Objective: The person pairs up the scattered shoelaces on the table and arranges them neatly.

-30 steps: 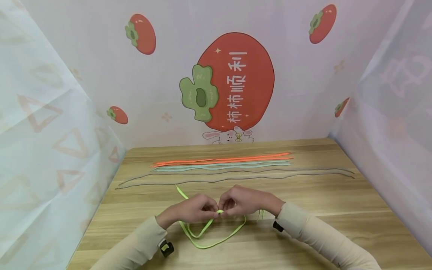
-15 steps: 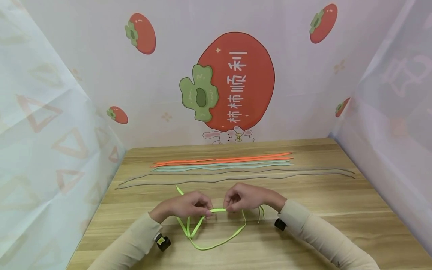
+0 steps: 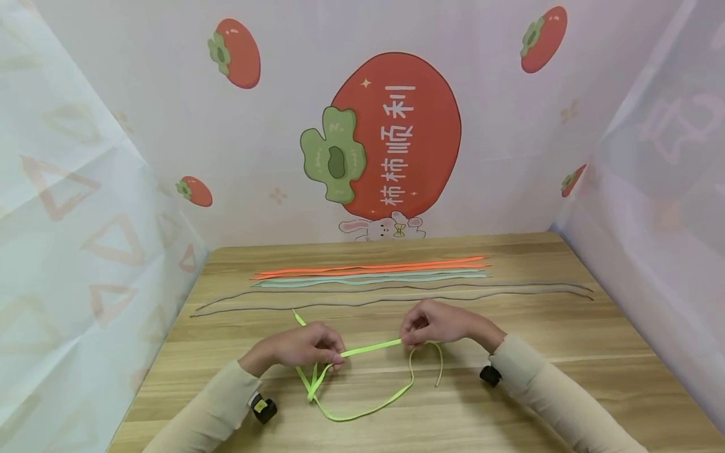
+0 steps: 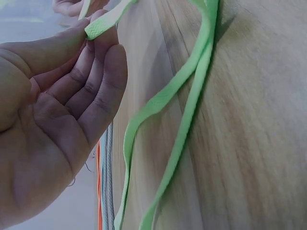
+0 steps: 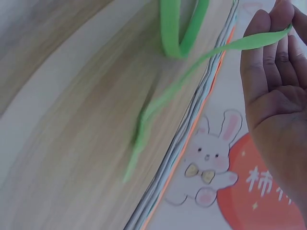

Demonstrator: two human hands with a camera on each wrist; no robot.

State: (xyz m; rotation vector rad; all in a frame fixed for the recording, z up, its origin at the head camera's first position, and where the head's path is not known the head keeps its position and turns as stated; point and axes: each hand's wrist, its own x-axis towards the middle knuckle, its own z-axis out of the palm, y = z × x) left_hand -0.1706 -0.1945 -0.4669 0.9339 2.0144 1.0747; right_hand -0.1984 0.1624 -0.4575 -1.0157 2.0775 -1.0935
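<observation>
A flat neon-green shoelace (image 3: pixel 370 347) runs taut between the two hands in the head view. My left hand (image 3: pixel 308 346) pinches it between thumb and fingertips; in the left wrist view the lace (image 4: pixel 103 25) comes out from under the thumb tip. The right hand (image 3: pixel 436 322) pinches the lace farther along, its thumb and forefinger together, with a loose end hanging down in the right wrist view. Below the hands the rest of the lace lies in a wide curve on the wooden table (image 3: pixel 510 390), with a small fold near the left hand.
Behind the hands lie two orange laces (image 3: pixel 370 268), pale green laces (image 3: pixel 370 278) and two long thin grey laces (image 3: pixel 391 302), stretched side by side across the table. A printed backdrop (image 3: pixel 255 138) with persimmons stands along the far edge, and white side sheets rise left and right.
The hands began close together and have drawn apart, the right going right and slightly up, the left going left. The stretch of green lace between them has grown longer.
</observation>
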